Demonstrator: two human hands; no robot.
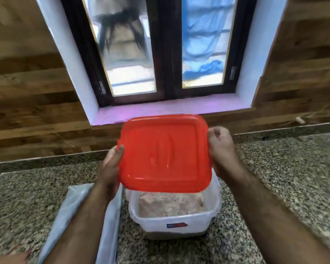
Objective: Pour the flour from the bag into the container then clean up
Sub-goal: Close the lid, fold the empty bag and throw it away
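Note:
A clear square plastic container [176, 224] stands on the granite counter with flour [171, 204] inside. Above it I hold a red square lid [165, 153], tilted with its near edge low over the container's back half. My left hand [111, 168] grips the lid's left edge, thumb on top. My right hand [220, 147] holds the lid's right edge. A flattened clear plastic bag [74, 206] lies on the counter just left of the container, partly under my left forearm.
The speckled granite counter [284, 178] runs left and right, backed by a wood-panelled wall [27, 92]. A dark-framed window [166, 50] with a white sill sits directly behind the container.

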